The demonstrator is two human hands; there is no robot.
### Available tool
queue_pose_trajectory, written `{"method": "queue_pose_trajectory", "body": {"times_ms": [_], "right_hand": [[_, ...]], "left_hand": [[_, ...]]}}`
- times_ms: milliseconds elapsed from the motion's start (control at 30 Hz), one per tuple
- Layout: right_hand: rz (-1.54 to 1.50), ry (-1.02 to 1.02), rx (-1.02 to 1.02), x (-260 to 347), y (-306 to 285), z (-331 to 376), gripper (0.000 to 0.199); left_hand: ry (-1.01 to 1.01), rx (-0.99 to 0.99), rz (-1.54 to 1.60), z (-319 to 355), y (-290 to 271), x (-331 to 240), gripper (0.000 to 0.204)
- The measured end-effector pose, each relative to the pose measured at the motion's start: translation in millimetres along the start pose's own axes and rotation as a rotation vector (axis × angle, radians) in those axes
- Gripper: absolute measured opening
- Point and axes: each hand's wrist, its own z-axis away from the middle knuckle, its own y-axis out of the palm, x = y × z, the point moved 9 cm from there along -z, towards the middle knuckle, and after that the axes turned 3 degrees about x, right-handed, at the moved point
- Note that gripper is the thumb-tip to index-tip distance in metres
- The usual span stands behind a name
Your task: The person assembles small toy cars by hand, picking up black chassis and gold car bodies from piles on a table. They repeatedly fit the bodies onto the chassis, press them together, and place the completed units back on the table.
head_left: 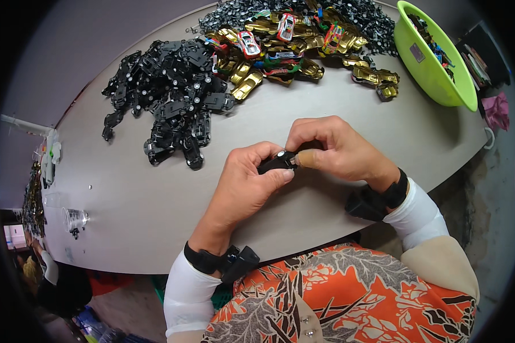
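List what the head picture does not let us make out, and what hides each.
- Underside of the black toy-car part: head view, covered by the left hand and right hand.
- Lower contents of the green basin: head view, behind its wall.
- Far end of the small-parts pile: head view, cut by the top edge.
- Co-worker's hand: head view, too small for detail.

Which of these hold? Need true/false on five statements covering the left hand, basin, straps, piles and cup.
1. The left hand holds a black car part. True.
2. The green basin stands at the left end of the table. False: it stands at the far right.
3. Both wrists have black straps. True.
4. The black pile lies right of the gold car bodies. False: it lies to their left.
5. The plastic cup is solid red. False: it is clear.
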Motion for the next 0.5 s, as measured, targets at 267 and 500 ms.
{"method": "queue_pose_trajectory", "body": {"times_ms": [267,500], "right_hand": [[0.225,0.005,-0.070,-7,4,-1,0.012],[-0.203,0.121,-0.020,-22,-5,-3,0.008]], "left_hand": [[-0.058,-0.032,-0.080,-4,-1,16,0.012],[-0.125,-0.013,0.273,-7,-7,21,0.031]]}}
